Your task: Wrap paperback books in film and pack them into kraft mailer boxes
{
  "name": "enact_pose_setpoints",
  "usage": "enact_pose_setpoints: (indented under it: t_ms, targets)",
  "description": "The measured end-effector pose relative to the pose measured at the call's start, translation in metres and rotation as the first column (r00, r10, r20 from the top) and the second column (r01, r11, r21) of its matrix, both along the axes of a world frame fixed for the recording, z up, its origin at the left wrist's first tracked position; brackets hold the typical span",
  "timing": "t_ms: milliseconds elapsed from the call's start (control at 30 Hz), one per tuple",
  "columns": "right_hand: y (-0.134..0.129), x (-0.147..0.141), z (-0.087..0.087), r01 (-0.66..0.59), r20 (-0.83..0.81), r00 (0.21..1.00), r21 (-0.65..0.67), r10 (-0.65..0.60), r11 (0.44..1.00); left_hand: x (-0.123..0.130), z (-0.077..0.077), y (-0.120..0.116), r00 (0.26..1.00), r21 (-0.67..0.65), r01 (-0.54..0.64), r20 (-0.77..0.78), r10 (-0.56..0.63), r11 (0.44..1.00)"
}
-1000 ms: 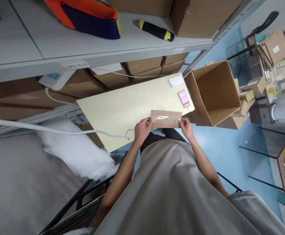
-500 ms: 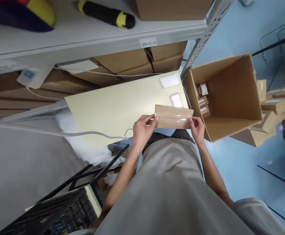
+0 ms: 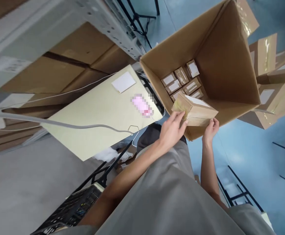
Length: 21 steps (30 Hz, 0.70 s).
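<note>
A small taped cardboard box (image 3: 195, 109) with a white label on top hangs over the front rim of a large open carton (image 3: 227, 58). My left hand (image 3: 172, 128) grips its left end and my right hand (image 3: 211, 128) holds its right end. Several similar small labelled boxes (image 3: 181, 80) lie packed at the bottom of the carton. The pale yellow table (image 3: 96, 120) sits to the left of my hands.
On the table lie a white card (image 3: 123, 81) and a blurred pink item (image 3: 142, 105). A grey cable (image 3: 59, 124) crosses the table. Metal shelving with brown cartons (image 3: 66, 58) stands behind. More taped boxes (image 3: 272, 81) are stacked at right on the blue floor. A black crate (image 3: 76, 209) sits lower left.
Both hands carried the small box off the table to the right, over the open carton's rim. The view swung right and closer to the carton.
</note>
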State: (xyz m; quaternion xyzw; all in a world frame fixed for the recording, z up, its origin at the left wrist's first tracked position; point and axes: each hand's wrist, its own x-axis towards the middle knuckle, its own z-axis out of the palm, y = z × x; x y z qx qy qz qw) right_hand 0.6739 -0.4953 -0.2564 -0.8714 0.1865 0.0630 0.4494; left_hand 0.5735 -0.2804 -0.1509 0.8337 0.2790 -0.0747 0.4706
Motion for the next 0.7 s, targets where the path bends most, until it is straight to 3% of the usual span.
enact_pose_setpoints:
  t_ms: [67, 167, 233, 300, 367, 433, 500, 533, 567, 700]
  targets:
    - [-0.025, 0.006, -0.007, 0.050, -0.032, 0.998, -0.051, -0.052, 0.997, 0.020, -0.023, -0.025, 0.995, -0.105, 0.053, -0.075, -0.061, 0.993]
    - [-0.054, 0.024, -0.012, -0.008, -0.030, 1.000, -0.160, 0.003, 0.987, 0.039, -0.066, -0.053, 0.979, -0.316, -0.007, -0.195, -0.058, 0.949]
    - [-0.065, 0.047, -0.021, -0.124, -0.042, 0.992, -0.251, 0.117, 0.960, 0.048, -0.098, -0.068, 0.958, -0.464, -0.131, -0.288, -0.009, 0.876]
    - [-0.067, 0.076, -0.038, -0.281, -0.099, 0.960, -0.336, 0.263, 0.899, 0.058, -0.130, -0.080, 0.917, -0.573, -0.296, -0.395, 0.058, 0.764]
    - [-0.061, 0.110, -0.066, -0.451, -0.197, 0.893, -0.393, 0.405, 0.801, 0.072, -0.160, -0.089, 0.848, -0.622, -0.477, -0.512, 0.138, 0.621]
    - [-0.048, 0.144, -0.103, -0.605, -0.324, 0.796, -0.405, 0.512, 0.685, 0.090, -0.189, -0.097, 0.729, -0.605, -0.670, -0.646, 0.226, 0.431]
    - [-0.033, 0.173, -0.144, -0.716, -0.471, 0.695, -0.382, 0.543, 0.585, 0.108, -0.218, -0.104, 0.601, -0.546, -0.799, -0.749, 0.279, 0.254]
    - [-0.027, 0.186, -0.165, -0.755, -0.545, 0.649, -0.369, 0.532, 0.543, 0.117, -0.233, -0.108, 0.555, -0.520, -0.832, -0.779, 0.292, 0.195]
    - [-0.021, 0.196, -0.186, -0.782, -0.613, 0.609, -0.359, 0.503, 0.509, 0.125, -0.249, -0.112, 0.529, -0.505, -0.848, -0.794, 0.298, 0.160]
    - [-0.015, 0.225, -0.268, -0.834, -0.782, 0.513, -0.356, 0.354, 0.422, 0.152, -0.319, -0.134, 0.499, -0.487, -0.866, -0.818, 0.286, 0.116]
